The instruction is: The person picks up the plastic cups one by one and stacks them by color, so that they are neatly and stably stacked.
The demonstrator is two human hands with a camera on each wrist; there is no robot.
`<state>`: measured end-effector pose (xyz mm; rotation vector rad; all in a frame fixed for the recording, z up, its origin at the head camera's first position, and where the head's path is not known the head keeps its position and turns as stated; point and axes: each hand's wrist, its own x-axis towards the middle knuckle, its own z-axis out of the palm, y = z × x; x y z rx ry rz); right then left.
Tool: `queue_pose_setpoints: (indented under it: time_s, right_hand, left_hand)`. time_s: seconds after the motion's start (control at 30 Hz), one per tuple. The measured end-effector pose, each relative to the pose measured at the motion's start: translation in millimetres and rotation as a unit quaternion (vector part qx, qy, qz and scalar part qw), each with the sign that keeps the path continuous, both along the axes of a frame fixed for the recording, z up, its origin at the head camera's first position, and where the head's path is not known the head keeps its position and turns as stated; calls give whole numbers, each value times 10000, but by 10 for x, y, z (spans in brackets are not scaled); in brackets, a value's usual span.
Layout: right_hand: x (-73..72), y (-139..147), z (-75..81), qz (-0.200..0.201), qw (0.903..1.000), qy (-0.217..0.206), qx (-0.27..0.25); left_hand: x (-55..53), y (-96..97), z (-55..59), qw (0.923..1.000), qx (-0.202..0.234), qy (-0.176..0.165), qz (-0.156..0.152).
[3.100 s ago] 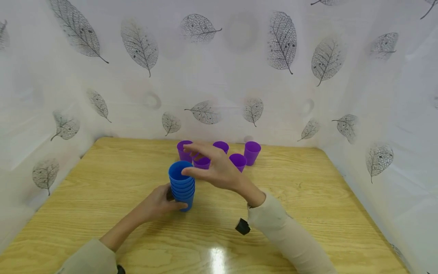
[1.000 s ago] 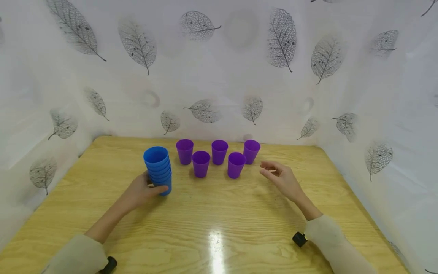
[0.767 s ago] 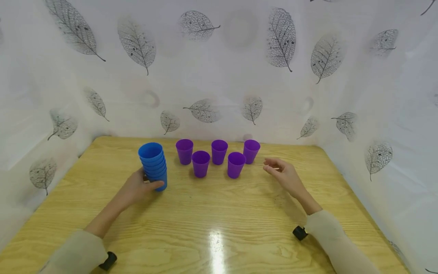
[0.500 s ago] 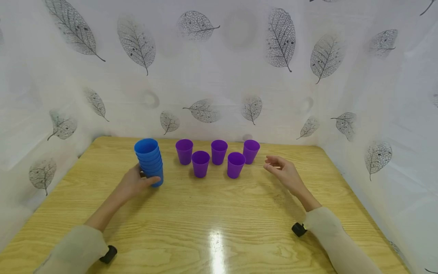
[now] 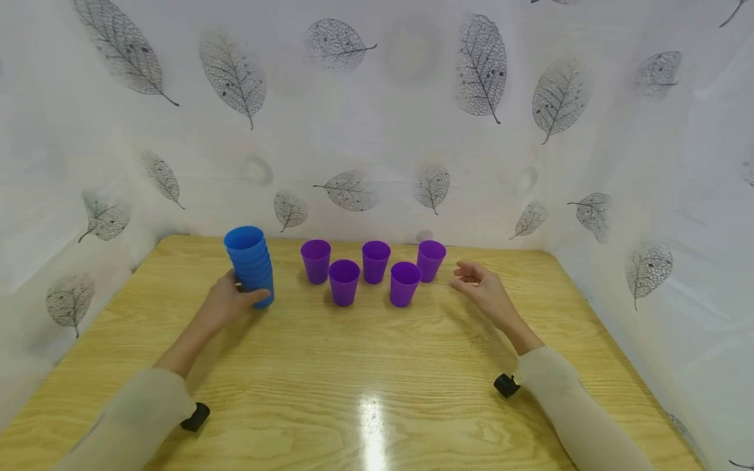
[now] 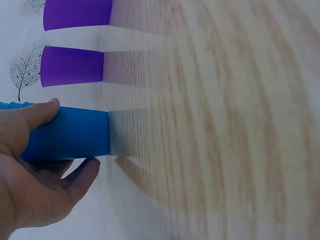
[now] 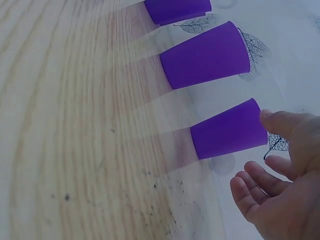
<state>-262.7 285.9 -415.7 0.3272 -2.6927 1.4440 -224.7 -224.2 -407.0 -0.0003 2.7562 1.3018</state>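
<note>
- Beige sleeves cover your forearms at the lower left and lower right of the head view, over a wooden table.
- Your left hand, left of centre, grips a stack of nested blue cups, rims up.
- Your right hand, right of centre, holds nothing, its fingers loosely bent.
- Five purple cups stand mid-frame, two in front, three behind.
- Leaf-printed sheeting fills the upper frame.
</note>
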Motion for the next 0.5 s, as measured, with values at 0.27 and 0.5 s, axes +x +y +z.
queue_pose_setpoints:
  time_s: [0.27,0.5]
  right_hand:
    - [-74,-89,14,-80,9998,-75,-158]
    - [-147,-211,68,-193,9991,5,-386]
  left_hand:
    - [-107,-15,32,9998,-73,-37,207]
    - [-201,-26,14,9989,196,61,431]
